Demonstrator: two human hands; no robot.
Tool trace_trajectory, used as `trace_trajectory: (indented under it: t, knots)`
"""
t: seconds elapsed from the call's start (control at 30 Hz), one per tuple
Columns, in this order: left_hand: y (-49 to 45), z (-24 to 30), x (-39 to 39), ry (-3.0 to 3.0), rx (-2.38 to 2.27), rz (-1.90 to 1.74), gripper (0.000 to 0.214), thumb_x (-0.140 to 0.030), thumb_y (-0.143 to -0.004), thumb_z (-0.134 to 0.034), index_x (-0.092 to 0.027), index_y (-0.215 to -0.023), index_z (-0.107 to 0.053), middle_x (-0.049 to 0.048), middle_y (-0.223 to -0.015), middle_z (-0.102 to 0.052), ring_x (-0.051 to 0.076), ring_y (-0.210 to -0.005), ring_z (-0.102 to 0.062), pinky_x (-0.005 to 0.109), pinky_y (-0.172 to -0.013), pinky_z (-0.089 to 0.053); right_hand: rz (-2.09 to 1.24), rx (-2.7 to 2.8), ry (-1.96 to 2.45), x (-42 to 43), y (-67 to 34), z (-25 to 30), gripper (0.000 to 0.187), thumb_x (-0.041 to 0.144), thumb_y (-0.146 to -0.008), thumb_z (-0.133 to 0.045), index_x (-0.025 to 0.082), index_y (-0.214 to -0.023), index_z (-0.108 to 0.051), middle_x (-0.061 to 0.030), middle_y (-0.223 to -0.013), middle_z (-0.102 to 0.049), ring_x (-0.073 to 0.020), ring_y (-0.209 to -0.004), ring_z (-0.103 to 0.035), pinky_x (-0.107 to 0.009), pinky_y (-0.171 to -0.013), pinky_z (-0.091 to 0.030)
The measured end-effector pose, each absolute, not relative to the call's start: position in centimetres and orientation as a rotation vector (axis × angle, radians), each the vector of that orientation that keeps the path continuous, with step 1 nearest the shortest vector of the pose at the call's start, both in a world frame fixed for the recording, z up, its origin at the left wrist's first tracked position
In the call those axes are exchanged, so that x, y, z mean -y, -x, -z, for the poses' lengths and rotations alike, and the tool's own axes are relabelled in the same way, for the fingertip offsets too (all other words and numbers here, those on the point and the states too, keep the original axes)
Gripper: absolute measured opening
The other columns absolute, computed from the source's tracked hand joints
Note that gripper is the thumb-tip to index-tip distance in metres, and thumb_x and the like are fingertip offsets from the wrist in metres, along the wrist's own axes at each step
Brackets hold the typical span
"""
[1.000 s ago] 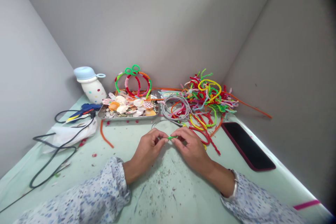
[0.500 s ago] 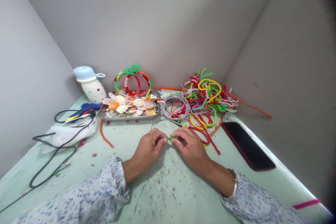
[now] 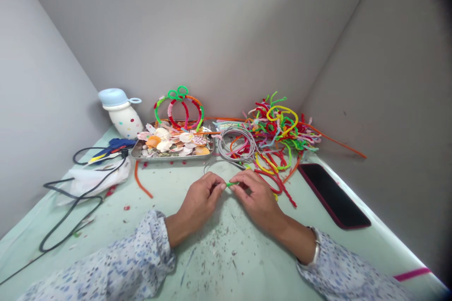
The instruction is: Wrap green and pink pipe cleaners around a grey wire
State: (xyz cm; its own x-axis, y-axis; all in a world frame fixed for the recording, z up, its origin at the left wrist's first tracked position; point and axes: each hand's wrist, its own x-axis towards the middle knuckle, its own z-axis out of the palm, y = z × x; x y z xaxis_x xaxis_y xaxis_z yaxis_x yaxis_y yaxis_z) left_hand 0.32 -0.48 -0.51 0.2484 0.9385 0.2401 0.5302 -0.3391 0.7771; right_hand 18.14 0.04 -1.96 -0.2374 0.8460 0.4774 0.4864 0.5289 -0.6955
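Note:
Above the middle of the table, my left hand (image 3: 203,197) and my right hand (image 3: 259,197) meet fingertip to fingertip. Both pinch a short green pipe cleaner (image 3: 229,184), of which only a small piece shows between the fingers. A thin grey wire (image 3: 221,162) curves just behind my hands; whether its end is inside the pinch is hidden. Past it lies a coil of the same grey wire (image 3: 221,146). Several red and yellow pipe cleaners (image 3: 270,181) lie close behind my right hand.
A metal tray (image 3: 173,159) of seashells holds a ring ornament (image 3: 168,112) wrapped in coloured pipe cleaners. A heap of pipe cleaners (image 3: 278,124) sits at the back right, a phone (image 3: 334,196) at the right. At left are a bottle (image 3: 123,120), a blue tool (image 3: 118,146) and a black cable (image 3: 76,202).
Both hands stay in nearly the same place. The fingertips and the green pipe cleaner between them have shifted very slightly.

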Motion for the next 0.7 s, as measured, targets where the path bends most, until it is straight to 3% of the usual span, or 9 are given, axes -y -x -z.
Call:
trace_trajectory:
  t: [0.37, 0.7]
  knots:
    - [-0.21, 0.73, 0.11, -1.87, -1.312, -0.923, 0.021, -0.029, -0.087, -0.05, -0.016, -0.077, -0.063, 0.001, -0.071, -0.06, 0.015, -0.068, -0.053, 0.024, -0.06, -0.04, -0.528, 1.895, 1.08, -0.05, -18.18, 1.98, 0.013, 0.015, -0.084, -0.059, 0.024, -0.092, -0.065, -0.003, -0.094, -0.063, -0.0184, -0.087, -0.059, -0.031, -0.076, -0.049]
    - [-0.01, 0.7, -0.07, -1.86, -1.248, -0.902, 0.023, -0.029, -0.091, -0.044, -0.016, -0.083, -0.062, -0.0005, -0.068, -0.056, 0.014, -0.064, -0.052, 0.023, -0.059, -0.041, -0.53, 1.885, 1.097, -0.09, -18.26, 1.98, 0.013, 0.014, -0.085, -0.059, 0.023, -0.092, -0.065, -0.0028, -0.094, -0.062, -0.0184, -0.09, -0.059, -0.031, -0.08, -0.048]
